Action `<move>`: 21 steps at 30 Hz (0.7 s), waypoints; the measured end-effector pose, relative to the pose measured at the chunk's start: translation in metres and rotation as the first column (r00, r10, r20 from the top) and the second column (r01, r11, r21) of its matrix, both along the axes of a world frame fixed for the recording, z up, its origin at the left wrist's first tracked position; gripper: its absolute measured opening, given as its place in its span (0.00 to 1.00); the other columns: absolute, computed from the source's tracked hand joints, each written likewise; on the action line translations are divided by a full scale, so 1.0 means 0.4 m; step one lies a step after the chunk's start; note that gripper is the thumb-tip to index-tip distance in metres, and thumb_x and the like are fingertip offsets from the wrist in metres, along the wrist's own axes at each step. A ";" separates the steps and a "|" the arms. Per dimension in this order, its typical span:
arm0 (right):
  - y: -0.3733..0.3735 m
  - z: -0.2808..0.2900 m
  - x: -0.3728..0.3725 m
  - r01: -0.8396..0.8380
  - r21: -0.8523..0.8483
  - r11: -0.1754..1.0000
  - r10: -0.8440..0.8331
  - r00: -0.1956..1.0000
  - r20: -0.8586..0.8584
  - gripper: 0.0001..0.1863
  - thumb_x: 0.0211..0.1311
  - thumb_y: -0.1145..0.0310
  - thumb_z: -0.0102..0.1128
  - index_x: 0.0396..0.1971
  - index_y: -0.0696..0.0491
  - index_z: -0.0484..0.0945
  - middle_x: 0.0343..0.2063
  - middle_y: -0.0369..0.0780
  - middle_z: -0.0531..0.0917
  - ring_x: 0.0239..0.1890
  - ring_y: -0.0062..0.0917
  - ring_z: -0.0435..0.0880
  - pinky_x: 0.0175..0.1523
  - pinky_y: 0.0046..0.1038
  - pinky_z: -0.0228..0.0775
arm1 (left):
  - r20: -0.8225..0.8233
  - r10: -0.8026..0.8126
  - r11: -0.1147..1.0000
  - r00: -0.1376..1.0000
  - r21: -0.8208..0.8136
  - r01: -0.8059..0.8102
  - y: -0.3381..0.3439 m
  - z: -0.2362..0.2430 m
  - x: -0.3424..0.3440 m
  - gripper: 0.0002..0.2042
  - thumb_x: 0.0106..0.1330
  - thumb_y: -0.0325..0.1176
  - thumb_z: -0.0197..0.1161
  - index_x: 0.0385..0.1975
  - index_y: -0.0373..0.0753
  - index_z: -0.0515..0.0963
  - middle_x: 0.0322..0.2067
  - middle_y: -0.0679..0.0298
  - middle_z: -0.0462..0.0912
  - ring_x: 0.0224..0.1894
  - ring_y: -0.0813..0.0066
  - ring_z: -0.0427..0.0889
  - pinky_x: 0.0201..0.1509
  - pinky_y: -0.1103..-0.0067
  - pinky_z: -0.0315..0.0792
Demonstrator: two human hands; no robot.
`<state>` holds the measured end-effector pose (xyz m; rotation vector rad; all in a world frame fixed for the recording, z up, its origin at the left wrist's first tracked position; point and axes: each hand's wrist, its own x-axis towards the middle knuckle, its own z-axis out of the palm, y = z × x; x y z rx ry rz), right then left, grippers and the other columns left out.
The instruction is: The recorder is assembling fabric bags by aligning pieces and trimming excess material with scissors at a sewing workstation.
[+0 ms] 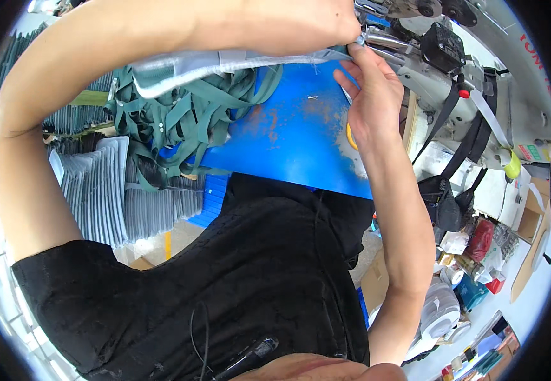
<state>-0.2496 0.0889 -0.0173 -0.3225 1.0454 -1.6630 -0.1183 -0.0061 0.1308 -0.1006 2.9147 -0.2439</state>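
A light grey fabric piece (186, 77) with a pale, fuzzy edge stretches below my left forearm toward the sewing machine (383, 39). My left hand (335, 24) lies over its far end beside the machine's metal parts; its fingers are hidden. From the right, my right hand (375, 86) reaches up to the fabric's corner, with thumb and forefinger closed on it and the other fingers loosely curled. Just left of my right wrist, part of a yellow loop-shaped handle (351, 136) shows on the blue work surface (288, 143).
Green straps (186, 117) lie tangled on the left of the blue surface. Stacked grey fabric pieces (101, 187) stand beside them. A black box (441, 47) and dark hanging straps (472, 143) are on the machine side. Assorted supplies (472, 260) crowd the lower right.
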 end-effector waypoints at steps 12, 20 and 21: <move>0.011 0.008 0.001 0.012 0.027 1.000 -0.012 1.000 -0.008 0.10 0.63 0.70 0.73 0.40 0.57 0.86 0.33 0.37 0.87 0.34 0.21 0.85 0.38 0.27 0.80 | -0.221 0.101 0.964 0.970 -0.220 -0.150 0.098 -0.085 -0.017 0.14 0.68 0.26 0.59 0.48 0.25 0.81 0.23 0.51 0.85 0.30 0.57 0.89 0.31 0.70 0.82; 0.025 -0.046 -0.006 0.044 -0.052 0.998 -0.041 0.998 0.045 0.12 0.64 0.70 0.72 0.44 0.59 0.85 0.34 0.35 0.86 0.30 0.15 0.80 0.36 0.21 0.71 | -0.536 0.214 0.945 0.817 -0.100 -0.313 0.152 -0.214 -0.074 0.11 0.54 0.27 0.66 0.34 0.28 0.78 0.20 0.56 0.84 0.26 0.60 0.89 0.28 0.71 0.80; 0.029 -0.048 -0.008 0.021 -0.056 0.998 -0.019 0.999 0.042 0.13 0.65 0.70 0.72 0.45 0.59 0.85 0.34 0.34 0.86 0.30 0.14 0.79 0.36 0.20 0.69 | -0.566 0.290 0.922 0.772 -0.050 -0.383 0.159 -0.221 -0.076 0.11 0.54 0.27 0.67 0.34 0.29 0.76 0.19 0.55 0.84 0.26 0.58 0.89 0.28 0.70 0.80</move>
